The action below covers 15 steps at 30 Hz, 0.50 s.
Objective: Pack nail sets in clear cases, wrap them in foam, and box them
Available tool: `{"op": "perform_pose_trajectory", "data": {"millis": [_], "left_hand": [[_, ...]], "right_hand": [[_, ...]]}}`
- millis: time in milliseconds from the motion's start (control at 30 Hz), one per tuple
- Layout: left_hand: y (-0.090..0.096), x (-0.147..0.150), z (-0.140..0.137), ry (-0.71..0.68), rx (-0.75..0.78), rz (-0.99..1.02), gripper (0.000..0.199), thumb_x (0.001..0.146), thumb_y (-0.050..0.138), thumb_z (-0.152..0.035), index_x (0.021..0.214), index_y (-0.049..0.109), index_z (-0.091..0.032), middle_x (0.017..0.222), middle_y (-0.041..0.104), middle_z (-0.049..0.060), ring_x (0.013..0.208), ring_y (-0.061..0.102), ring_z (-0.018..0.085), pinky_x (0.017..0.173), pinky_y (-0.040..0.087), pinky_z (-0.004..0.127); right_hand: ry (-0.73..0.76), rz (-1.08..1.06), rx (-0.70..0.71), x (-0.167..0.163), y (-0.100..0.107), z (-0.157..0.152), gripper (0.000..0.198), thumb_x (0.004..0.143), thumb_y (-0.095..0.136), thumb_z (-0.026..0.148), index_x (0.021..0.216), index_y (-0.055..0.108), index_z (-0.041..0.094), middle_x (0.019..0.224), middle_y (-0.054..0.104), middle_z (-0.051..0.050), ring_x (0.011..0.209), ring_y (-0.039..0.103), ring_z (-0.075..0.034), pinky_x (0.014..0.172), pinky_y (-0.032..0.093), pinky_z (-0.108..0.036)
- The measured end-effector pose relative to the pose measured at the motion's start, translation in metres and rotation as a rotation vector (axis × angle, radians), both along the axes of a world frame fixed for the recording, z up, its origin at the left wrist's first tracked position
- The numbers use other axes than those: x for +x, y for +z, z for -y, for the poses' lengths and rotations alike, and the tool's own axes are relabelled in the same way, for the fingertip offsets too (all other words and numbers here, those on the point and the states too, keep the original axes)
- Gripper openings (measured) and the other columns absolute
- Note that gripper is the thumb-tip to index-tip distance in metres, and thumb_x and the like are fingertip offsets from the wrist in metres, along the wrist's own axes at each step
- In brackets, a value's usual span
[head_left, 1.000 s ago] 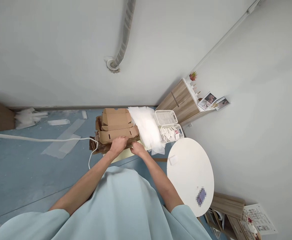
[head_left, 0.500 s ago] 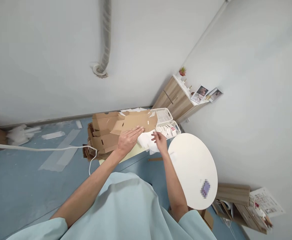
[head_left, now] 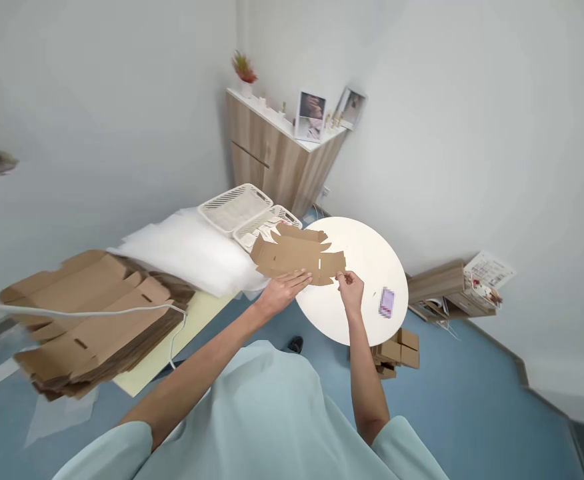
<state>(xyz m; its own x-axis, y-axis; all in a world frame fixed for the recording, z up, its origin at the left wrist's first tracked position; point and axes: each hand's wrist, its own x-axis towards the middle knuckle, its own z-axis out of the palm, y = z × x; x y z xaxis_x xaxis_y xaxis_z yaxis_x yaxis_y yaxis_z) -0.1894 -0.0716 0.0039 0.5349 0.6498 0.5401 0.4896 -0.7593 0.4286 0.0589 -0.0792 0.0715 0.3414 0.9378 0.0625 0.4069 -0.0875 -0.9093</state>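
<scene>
An unfolded cardboard box [head_left: 292, 257] is held out flat in front of me, its right part over the white round table [head_left: 329, 313]. Along its near edge lies my left hand [head_left: 283, 293], fingers stretched over the top; the thumb is hidden. My right hand [head_left: 352, 290] pinches the right corner between thumb and fingers. A stack of flat cardboard boxes [head_left: 102, 313] is at the left, on a pale yellow surface [head_left: 207, 313]. White foam-like sheets [head_left: 187, 247] lie beside that stack.
Two white plastic baskets [head_left: 237, 208] stand behind the cardboard; the nearer holds small white packets. A blurred purple item [head_left: 387, 302] rests on the round table. Folded boxes [head_left: 397, 350] sit below it. A white cable [head_left: 97, 313] crosses at left. A wooden cabinet [head_left: 272, 153] fills the corner.
My view has turned right. Both hands have moved the cardboard from the stack toward the round table. My right hand, earlier apart from the cardboard near the white sheets, now pinches its corner.
</scene>
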Motion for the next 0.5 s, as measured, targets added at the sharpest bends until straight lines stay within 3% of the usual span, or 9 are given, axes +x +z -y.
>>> {"op": "perform_pose_trajectory", "data": {"millis": [267, 500], "left_hand": [[-0.091, 0.157, -0.023, -0.297, -0.226, -0.277, 0.060, 0.099, 0.045, -0.002, 0.146, 0.072, -0.027, 0.150, 0.072, 0.006, 0.143, 0.066, 0.020, 0.122, 0.054, 0.039], [-0.156, 0.232, -0.021, -0.365, -0.437, -0.393, 0.056, 0.094, 0.051, -0.003, 0.140, 0.075, -0.026, 0.147, 0.075, 0.011, 0.140, 0.069, 0.021, 0.122, 0.051, 0.038]], "right_hand": [[-0.207, -0.046, -0.220, 0.141, -0.095, 0.030, 0.041, 0.084, 0.061, 0.062, 0.080, 0.070, 0.023, 0.084, 0.080, -0.008, 0.066, 0.062, -0.020, 0.064, 0.052, -0.033], [-0.327, -0.219, -0.376, 0.210, -0.187, 0.064, 0.052, 0.076, 0.061, 0.072, 0.080, 0.070, 0.021, 0.086, 0.082, -0.010, 0.052, 0.055, -0.014, 0.057, 0.052, -0.030]]}}
